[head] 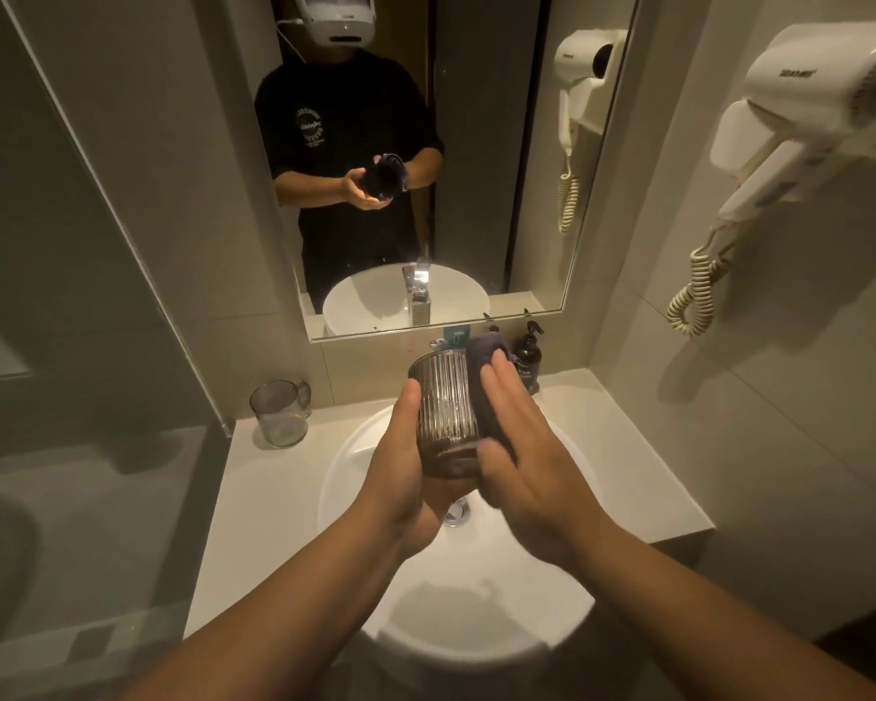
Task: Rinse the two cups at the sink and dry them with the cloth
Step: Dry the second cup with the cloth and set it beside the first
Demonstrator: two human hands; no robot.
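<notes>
I hold a ribbed, smoky glass cup [443, 412] upright above the white basin [355, 462]. My left hand [405, 462] wraps around its left side and base. My right hand [522, 447] presses a dark grey cloth [486, 376] flat against the cup's right side, fingers stretched out over the cloth. The cloth pokes up above the cup's rim. A second cup, a clear one with a handle [279, 412], stands upright on the counter at the left of the basin, apart from both hands.
The chrome tap is mostly hidden behind the cup, and the drain [457, 513] shows below my hands. A dark pump bottle [527, 354] stands at the back right of the counter. A mirror [476, 194] hangs ahead and a wall hairdryer [805, 113] is on the right.
</notes>
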